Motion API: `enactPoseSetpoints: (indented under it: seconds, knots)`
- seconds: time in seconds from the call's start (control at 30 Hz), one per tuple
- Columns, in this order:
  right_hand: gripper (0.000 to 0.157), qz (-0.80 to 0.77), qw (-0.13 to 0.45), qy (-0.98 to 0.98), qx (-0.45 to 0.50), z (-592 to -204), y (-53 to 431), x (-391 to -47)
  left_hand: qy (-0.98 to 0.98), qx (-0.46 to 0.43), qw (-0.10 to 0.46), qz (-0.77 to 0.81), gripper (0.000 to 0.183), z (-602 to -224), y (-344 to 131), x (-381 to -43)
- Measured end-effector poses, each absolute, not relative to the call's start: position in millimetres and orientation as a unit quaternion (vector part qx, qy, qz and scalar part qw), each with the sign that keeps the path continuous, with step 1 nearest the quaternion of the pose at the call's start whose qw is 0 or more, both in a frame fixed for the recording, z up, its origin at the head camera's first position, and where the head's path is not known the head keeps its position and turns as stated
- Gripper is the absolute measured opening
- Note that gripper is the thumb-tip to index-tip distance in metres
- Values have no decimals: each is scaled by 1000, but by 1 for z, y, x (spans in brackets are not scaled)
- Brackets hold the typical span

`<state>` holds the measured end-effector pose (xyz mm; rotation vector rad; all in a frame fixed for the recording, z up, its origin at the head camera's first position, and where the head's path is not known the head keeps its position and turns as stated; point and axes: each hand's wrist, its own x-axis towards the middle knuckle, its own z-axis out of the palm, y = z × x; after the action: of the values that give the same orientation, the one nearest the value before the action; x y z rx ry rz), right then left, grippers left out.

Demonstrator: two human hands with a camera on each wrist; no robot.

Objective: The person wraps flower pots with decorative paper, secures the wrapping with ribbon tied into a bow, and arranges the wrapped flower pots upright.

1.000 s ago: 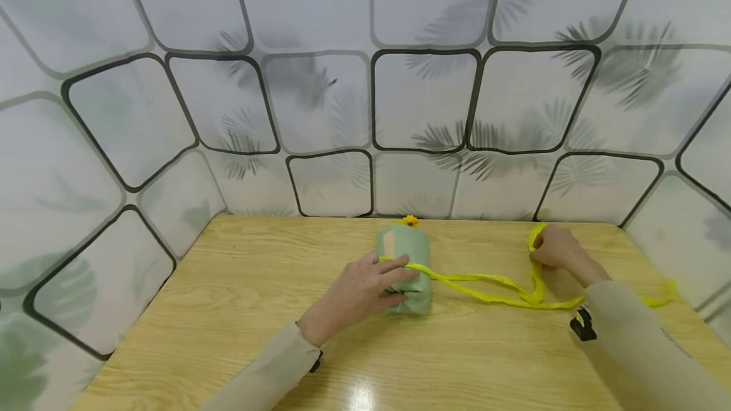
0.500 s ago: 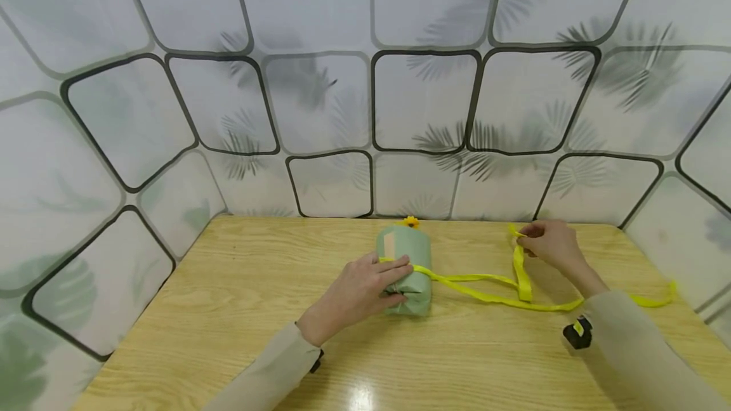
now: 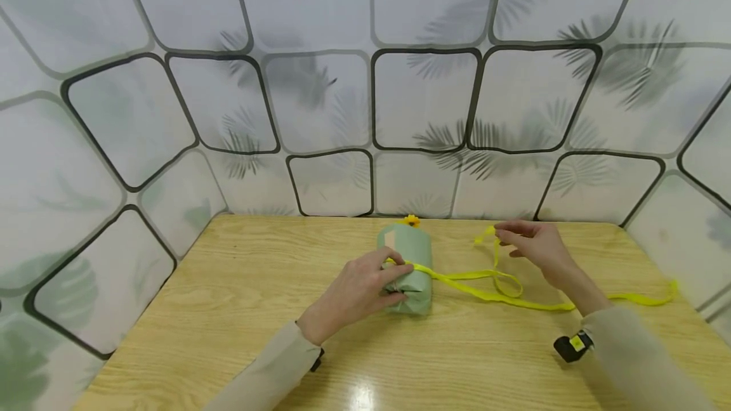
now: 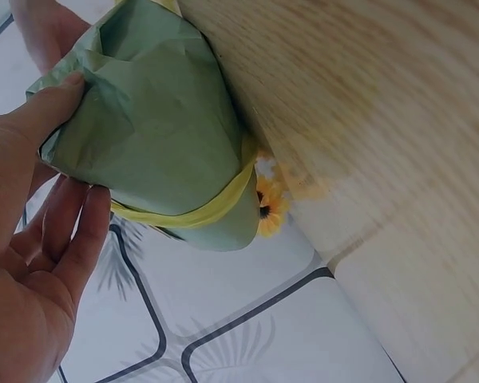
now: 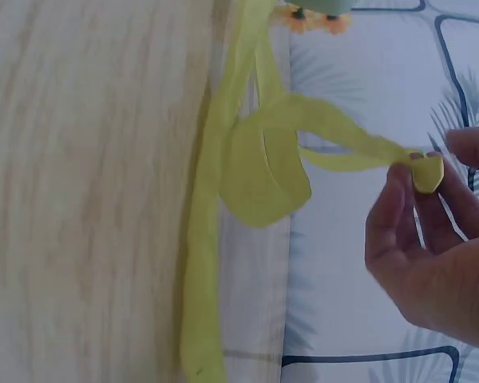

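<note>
A bouquet wrapped in green paper (image 3: 419, 247) lies on the wooden table, with a yellow-orange flower (image 3: 412, 221) at its far end. Around its middle runs a yellow ribbon (image 3: 476, 294), whose two lengths trail to the right. My left hand (image 3: 361, 283) grips the bouquet from its left side. In the left wrist view, the thumb presses the paper wrap (image 4: 160, 120) while the fingers curl under it. My right hand (image 3: 542, 249) is raised over the table's far right part. It pinches one ribbon length near its end, and the ribbon (image 5: 263, 171) hangs in a loop beside it.
The wooden table (image 3: 274, 271) reaches back to a patterned curtain (image 3: 320, 106) that rises behind it and along both sides. The ribbon's other length passes under the right forearm to the table's right edge. Black straps with small devices (image 3: 573, 345) sit at the wrists.
My right hand has moved left toward the bouquet, drawing the pinched ribbon length with it into a curl. The left hand stays on the bouquet; its index finger is more bent.
</note>
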<state>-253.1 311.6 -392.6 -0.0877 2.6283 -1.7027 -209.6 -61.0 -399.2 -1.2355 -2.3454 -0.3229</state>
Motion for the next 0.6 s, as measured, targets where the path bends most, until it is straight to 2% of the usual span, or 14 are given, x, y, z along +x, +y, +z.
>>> enactPoseSetpoints:
  seconds: [0.13,0.6]
  knots:
    - [53,-511,-31,859,-24,-395,305,-248,-855,-449,228,-121,47,-399,-62,-209]
    - [23,-513,-149,835,-135,-387,257,-243,-862,-445,215,-114,48,-399,-63,-208]
